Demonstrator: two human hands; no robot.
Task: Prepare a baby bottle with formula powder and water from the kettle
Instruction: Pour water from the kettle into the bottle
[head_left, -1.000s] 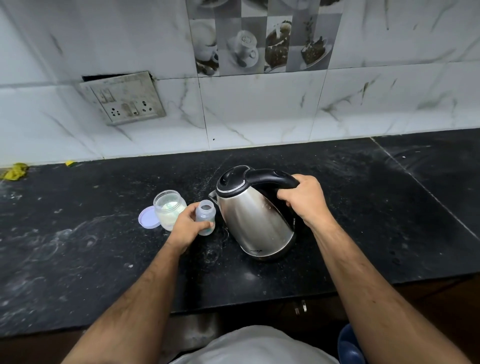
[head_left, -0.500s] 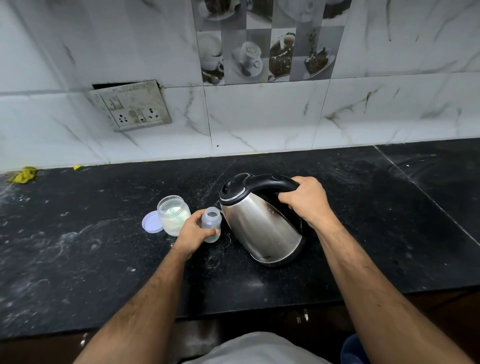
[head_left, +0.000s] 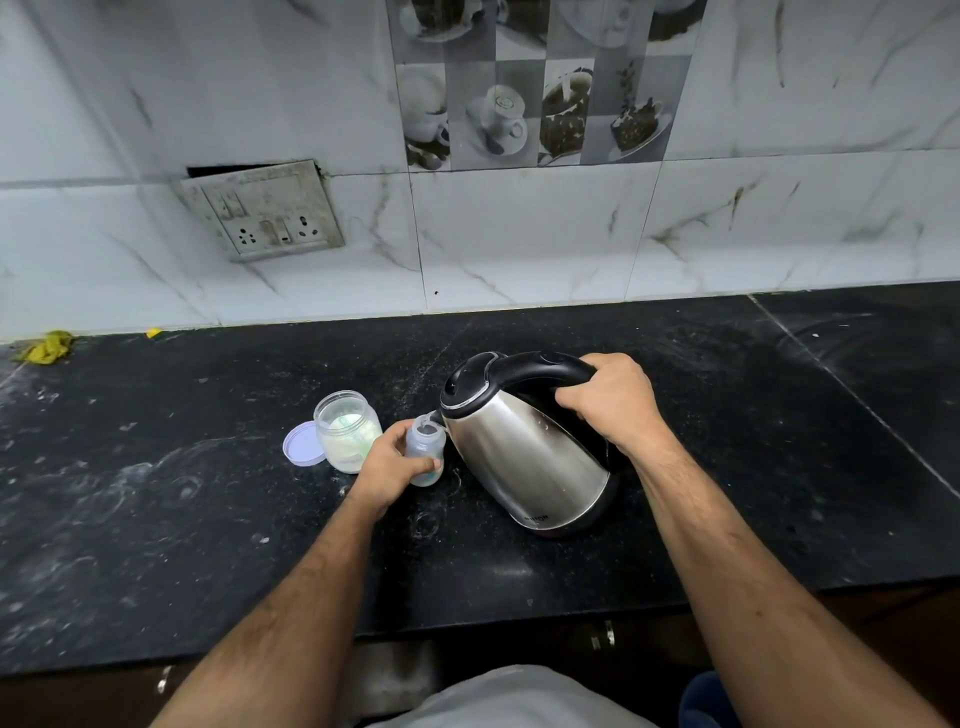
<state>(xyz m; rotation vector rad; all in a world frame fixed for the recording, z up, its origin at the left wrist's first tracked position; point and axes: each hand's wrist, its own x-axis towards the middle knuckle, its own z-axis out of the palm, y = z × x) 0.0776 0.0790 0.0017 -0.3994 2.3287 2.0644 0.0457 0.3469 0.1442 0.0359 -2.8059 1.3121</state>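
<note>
Single head view, looking forward-down over black counter (head_left: 156, 519) toward tiled wall (head_left: 519, 249); edges likely wide-angle-warped.

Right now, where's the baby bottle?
Head view, centre-left: baby bottle on the black counter, held by left hand, between formula jar and tilted kettle.

Cool, bluish, fairly dim indoor light spreads evenly across the scene. The white marble wall tiles (head_left: 519, 234) are the brightest area, at twelve o'clock. The black countertop (head_left: 156, 493) shows dull grey sheen and dusty smears. The steel kettle (head_left: 524, 457) carries soft highlights, with a faint shadow beneath it. The wide-angle lens bends straight lines toward the edges. Focus is mostly sharp.
</note>
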